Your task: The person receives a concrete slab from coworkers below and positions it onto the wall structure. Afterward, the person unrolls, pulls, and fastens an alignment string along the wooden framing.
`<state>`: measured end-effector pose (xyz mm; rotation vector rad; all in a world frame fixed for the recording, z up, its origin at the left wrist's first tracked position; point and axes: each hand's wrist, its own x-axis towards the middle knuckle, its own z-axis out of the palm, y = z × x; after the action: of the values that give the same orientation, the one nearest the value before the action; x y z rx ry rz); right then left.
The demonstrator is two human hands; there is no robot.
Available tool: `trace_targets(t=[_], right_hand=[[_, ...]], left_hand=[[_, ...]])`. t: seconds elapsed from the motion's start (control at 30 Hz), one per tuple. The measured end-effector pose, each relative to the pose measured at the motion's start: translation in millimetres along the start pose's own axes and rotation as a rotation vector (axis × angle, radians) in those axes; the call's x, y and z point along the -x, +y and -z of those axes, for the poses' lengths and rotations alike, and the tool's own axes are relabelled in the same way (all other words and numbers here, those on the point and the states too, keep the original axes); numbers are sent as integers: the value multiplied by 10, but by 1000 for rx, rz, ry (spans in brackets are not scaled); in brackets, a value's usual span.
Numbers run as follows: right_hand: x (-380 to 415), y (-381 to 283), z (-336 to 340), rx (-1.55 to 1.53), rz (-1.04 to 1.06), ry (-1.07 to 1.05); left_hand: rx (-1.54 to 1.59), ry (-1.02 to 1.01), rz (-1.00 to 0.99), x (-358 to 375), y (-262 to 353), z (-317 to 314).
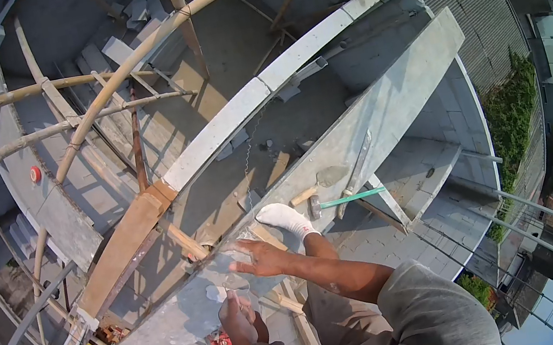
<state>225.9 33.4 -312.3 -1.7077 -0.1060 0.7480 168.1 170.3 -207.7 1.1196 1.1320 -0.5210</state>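
Observation:
My right hand (261,257) reaches over the long grey plank (402,93), its fingers spread and no object in its grip. Just below it, my left hand (238,318) is closed with the thumb side up; what its fingers hold, if anything, I cannot make out. A small whitish patch (216,294) shows beside its fingertips, over the plank. My foot in a white sock (282,217) rests on the plank by the right hand. Farther along lie a trowel (330,176) with a wooden handle and a hammer (354,197) with a green handle.
A pale block wall top (219,134) runs diagonally ahead, with a brown wooden board (122,253) at its near end. Bamboo poles (127,66) cross at the upper left. A red round object (35,173) sits on a grey board. The room floor (297,121) lies far below.

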Motion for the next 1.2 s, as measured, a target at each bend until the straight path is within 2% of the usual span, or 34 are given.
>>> trace_targets(t=[0.03, 0.07, 0.13, 0.17, 0.2, 0.27, 0.33, 0.4, 0.47, 0.5, 0.57, 0.6, 0.63, 0.67, 0.7, 0.73, 0.8, 0.83, 0.87, 0.9, 0.93, 0.97, 1.0, 1.03, 1.07, 1.1, 1.17, 1.2], right_hand=[[32, -356, -81, -122, 12, -131], [68, -615, -99, -237, 25, -260], [254, -956, -85, -237, -43, -495], [303, -1118, -62, -230, -69, -619], [407, -1240, 7, -149, 14, -616], [663, -1287, 227, -6, 117, -565], [855, -1326, 640, 180, 78, -513], [994, -1314, 1201, 521, -28, -406], [1149, -1195, 1837, 713, -161, -259], [1262, -1221, 2181, 765, -215, -182], [1490, -1101, 2815, 1019, -211, -15], [1607, -1001, 3165, 1110, -380, 67], [1713, -1343, 3400, 1102, -427, 227], [1791, -1379, 3689, 1019, -410, 420], [1797, -1687, 3865, 841, -529, 579], [1737, -1964, 3953, 513, -482, 785], [1533, -2555, 3938, 665, -184, 937], [1387, -3013, 3711, 551, -11, 911], [1219, -3399, 3440, 703, 97, 906], [1054, -3776, 3080, 816, 77, 796], [921, -4071, 2627, 879, 64, 656], [865, -4293, 2166, 902, 105, 456], [784, -4300, 1762, 964, 230, 300], [725, -4239, 1388, 1019, 338, 161], [744, -4289, 1076, 1044, 317, 3], [770, -4251, 841, 1035, 428, -40], [853, -4345, 673, 943, 409, -65], [853, -4342, 709, 928, 424, -39]], left_hand=[[54, -41, -41, 109, 158, -24], [142, 43, -121, 206, 371, -72], [321, 229, -265, 506, 811, -45], [390, 188, -378, 611, 1011, 139], [455, 152, -493, 716, 1232, 396], [467, 330, -663, 1035, 1673, 811], [447, 642, -803, 1339, 1933, 1378], [535, 737, -835, 1602, 1964, 2316], [480, 905, -900, 1963, 1892, 2917], [454, 992, -927, 2124, 1841, 3110], [458, 1260, -845, 2336, 1749, 3336], [463, 1392, -796, 2409, 1680, 3438], [475, 1444, -823, 2431, 1581, 3581], [475, 1452, -774, 2412, 1465, 3633], [471, 1457, -729, 2363, 1368, 3672], [460, 1463, -684, 2400, 1374, 3546], [466, 1250, -691, 2251, 1272, 3203], [458, 1125, -690, 2082, 1199, 3048], [483, 940, -726, 1962, 1213, 2677], [452, 736, -752, 1961, 1294, 2145], [502, 645, -666, 1975, 1460, 1573], [436, 417, -678, 1933, 1498, 1160], [298, 183, -769, 2017, 1575, 698], [251, 50, -760, 2138, 1671, 263], [201, -81, -748, 2231, 1734, -67], [272, -110, -695, 2234, 1737, -280], [406, -166, -583, 2218, 1730, -514], [276, -193, -595, 2217, 1755, -468]])
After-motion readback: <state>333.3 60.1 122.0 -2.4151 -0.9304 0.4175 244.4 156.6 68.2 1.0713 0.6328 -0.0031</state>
